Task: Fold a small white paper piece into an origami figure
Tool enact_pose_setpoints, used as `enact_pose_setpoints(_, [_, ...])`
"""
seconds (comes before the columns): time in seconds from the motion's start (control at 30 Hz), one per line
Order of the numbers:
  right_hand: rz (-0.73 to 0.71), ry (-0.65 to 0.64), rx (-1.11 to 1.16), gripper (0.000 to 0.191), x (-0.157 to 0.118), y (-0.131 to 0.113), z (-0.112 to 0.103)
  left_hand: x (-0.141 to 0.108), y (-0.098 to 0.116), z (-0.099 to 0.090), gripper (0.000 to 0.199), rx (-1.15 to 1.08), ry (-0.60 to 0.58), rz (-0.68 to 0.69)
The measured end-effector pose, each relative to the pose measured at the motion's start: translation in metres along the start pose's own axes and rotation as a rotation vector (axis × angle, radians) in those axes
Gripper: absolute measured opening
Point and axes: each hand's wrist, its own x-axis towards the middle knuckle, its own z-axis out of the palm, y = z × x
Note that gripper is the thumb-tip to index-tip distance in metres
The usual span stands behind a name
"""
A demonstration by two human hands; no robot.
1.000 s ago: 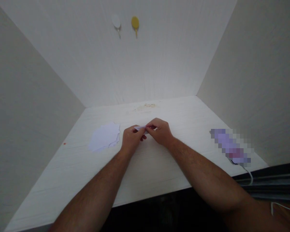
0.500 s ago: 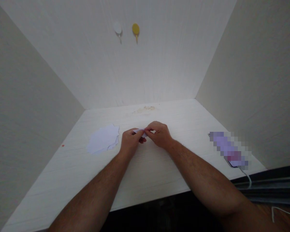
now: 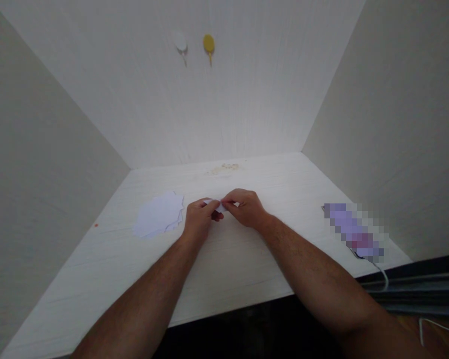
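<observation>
Evidently both hands met at one small white paper (image 3: 223,208), which sat between them over the middle of the table (image 3: 243,274). The left hand (image 3: 199,215) had a narrow grip, its thumb lying over the paper and its other fingers curled underneath, with a pale tip of the paper showing past the thumb on the far side. The right hand (image 3: 247,207) pinched the paper's right end between thumb and forefinger, so its grip was narrow too, and the thumbs came close together. Much of the paper was hidden by the fingers, and whether it touched the table could not be told. Just left of the left hand, a loose pile of white sheets (image 3: 159,214) lay flat, its right edges uneven. Well apart to the right, a blurred-out flat object (image 3: 353,232) lay near the side wall, a white cable (image 3: 383,274) running from its near end. A white hook (image 3: 180,41) and a yellow hook (image 3: 208,43) were side by side on the back wall (image 3: 254,99).
</observation>
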Motion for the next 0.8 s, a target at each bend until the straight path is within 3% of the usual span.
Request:
enact_pose_setpoints(0.37, [0.042,-0.036,0.049,0.011,0.0007,-0.0034,-0.0017,0.0021,-0.0064,-0.0021,0.016,-0.021,-0.018,0.012])
enact_pose_setpoints(0.57, [0.125,0.034,0.080,0.010,-0.0010,-0.0049,0.0012,0.0022,-0.0030,-0.0016,0.018,-0.022,-0.056,0.011])
enact_pose_setpoints(0.8, [0.086,0.010,0.028,0.011,-0.0004,-0.0051,-0.0002,0.0035,-0.0074,-0.0042,0.018,0.020,-0.073,0.047])
